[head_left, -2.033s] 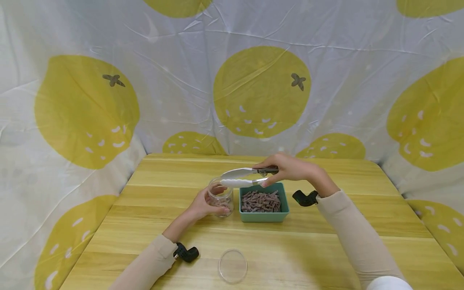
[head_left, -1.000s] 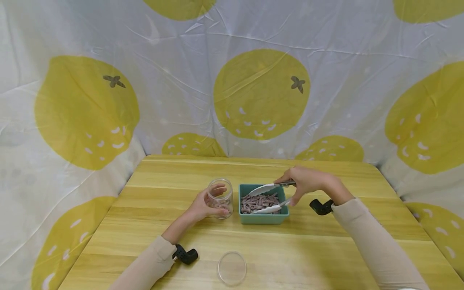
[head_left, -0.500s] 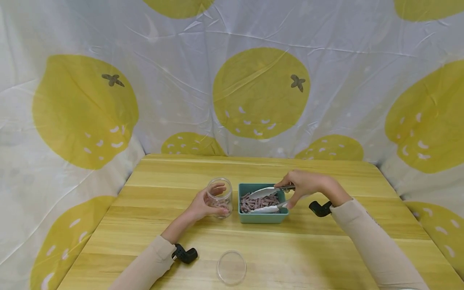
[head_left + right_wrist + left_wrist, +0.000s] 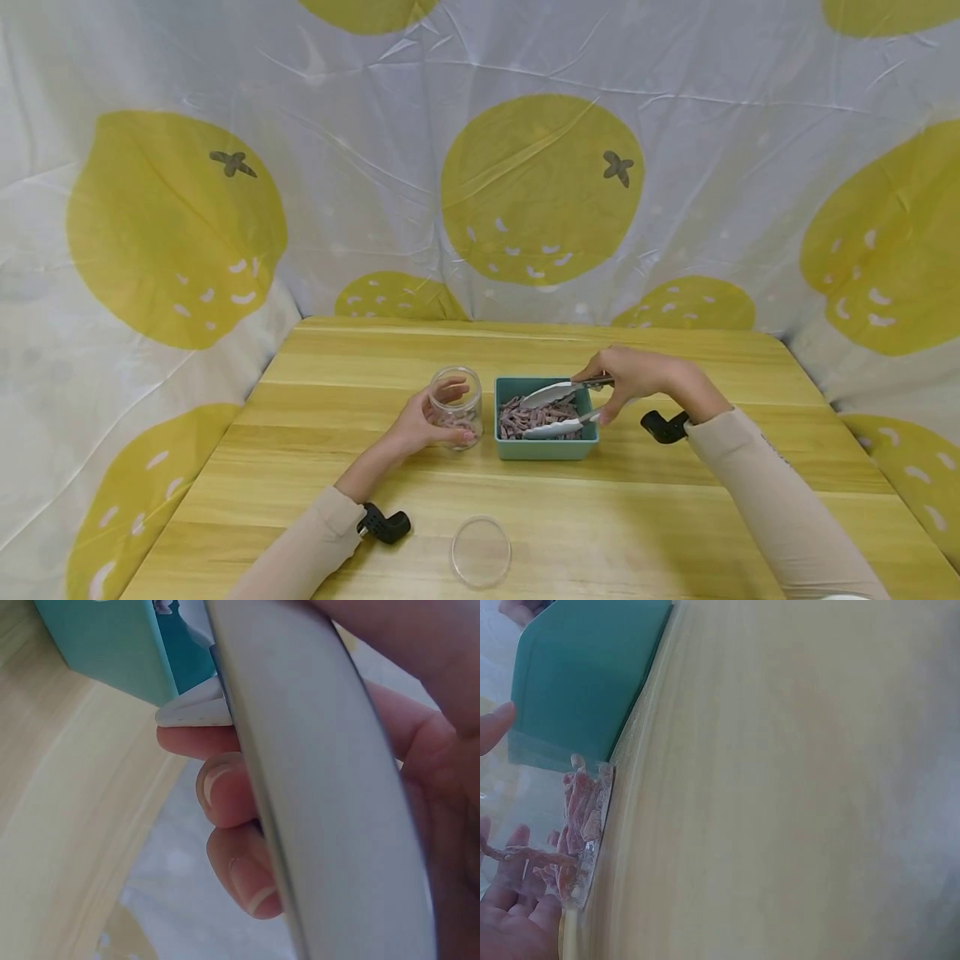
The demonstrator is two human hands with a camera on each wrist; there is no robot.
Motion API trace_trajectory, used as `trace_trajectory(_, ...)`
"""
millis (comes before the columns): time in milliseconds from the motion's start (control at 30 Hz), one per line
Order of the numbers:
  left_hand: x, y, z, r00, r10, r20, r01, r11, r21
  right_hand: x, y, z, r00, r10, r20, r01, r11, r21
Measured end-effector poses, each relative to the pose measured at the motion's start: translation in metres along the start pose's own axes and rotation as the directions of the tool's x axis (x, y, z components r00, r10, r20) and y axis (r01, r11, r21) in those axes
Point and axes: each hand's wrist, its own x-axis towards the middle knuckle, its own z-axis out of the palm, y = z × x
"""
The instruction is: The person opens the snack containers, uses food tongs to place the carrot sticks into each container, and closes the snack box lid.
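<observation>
My left hand [image 4: 414,427] grips a clear jar [image 4: 471,402] standing upright on the table, thumb in front and fingers behind. Brownish-pink meat strips [image 4: 577,810] lie low inside it, seen through the wall in the left wrist view. Just right of the jar is a green rectangular box [image 4: 543,451] holding a heap of similar strips [image 4: 513,421]. With my right hand [image 4: 636,375] I hold a pair of tongs [image 4: 551,393] by their arms. Their pale tips are spread apart down among the strips. A broad whitish tong arm [image 4: 300,750] fills the right wrist view.
A clear round lid [image 4: 481,552] lies flat near the front of the wooden table [image 4: 637,533]. Lemon-print curtains [image 4: 360,183] hang behind the table and at both sides. Each wrist carries a black camera mount [image 4: 386,525].
Two seconds ago the tongs were nearly closed over the jar's mouth. They have since moved right, down into the green box, and spread. My left hand and the jar have stayed put.
</observation>
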Motion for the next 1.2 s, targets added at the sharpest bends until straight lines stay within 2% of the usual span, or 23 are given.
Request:
trace_trajectory(333, -0.001, 0.002, 0.0, 1.0, 0.002, 0.009, -0.002, 1.0, -0.015, -0.001, -0.003, 0.002, 1.0, 0.012, -0.001, -0.012, 1.0, -0.012)
trace_trajectory(600, -0.001, 0.0, 0.0, 1.0, 0.0, 0.007, 0.0, 1.0, -0.011, -0.006, 0.001, 0.001, 0.999, -0.005, -0.044, 0.002, 0.998, -0.067)
trace_trajectory(967, 0.0, 0.002, 0.0, 1.0, -0.001, 0.007, 0.001, 1.0, -0.007, -0.01, 0.002, 0.0, 0.999, 0.042, -0.028, -0.043, 0.999, -0.026)
trace_trajectory(1200, -0.001, 0.003, 0.0, 1.0, -0.009, 0.006, 0.009, 1.0, -0.019, -0.011, 0.004, 0.004, 0.999, 0.004, -0.034, -0.004, 1.0, -0.025)
